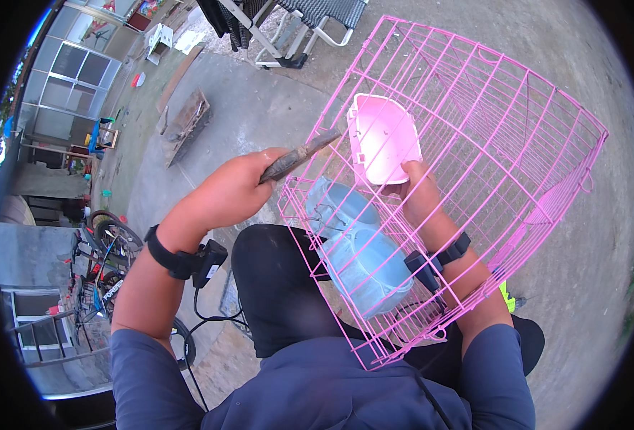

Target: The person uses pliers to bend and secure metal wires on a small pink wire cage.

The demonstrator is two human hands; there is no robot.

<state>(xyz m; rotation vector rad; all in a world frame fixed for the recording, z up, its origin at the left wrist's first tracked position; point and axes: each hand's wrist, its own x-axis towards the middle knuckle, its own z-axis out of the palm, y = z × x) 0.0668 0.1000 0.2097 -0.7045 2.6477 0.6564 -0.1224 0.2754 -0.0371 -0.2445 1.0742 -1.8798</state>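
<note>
A pink wire cage (503, 159) rests tilted over my lap. My right hand (421, 192) is inside it, seen through the wires, with the fingers closed on the lower edge of a pink plastic dish (385, 140). Nearer to me in the cage lie two light-blue rounded plastic pieces, one larger (367, 272) and one smaller (349, 204). Outside, at the cage's left side, my left hand (241, 188) is wrapped round a worn, dark grey narrow tool (299, 159). Its tip points at the wires beside the dish; whether it touches them I cannot tell. Its exact kind is unclear.
Concrete ground (259, 107) surrounds me. A folding chair (288, 36) stands beyond the cage, and a dirty dustpan-like scoop (188, 122) lies at the far left. Bicycles (112, 240) stand left by a wall. A black cable (206, 315) hangs from my left wrist strap.
</note>
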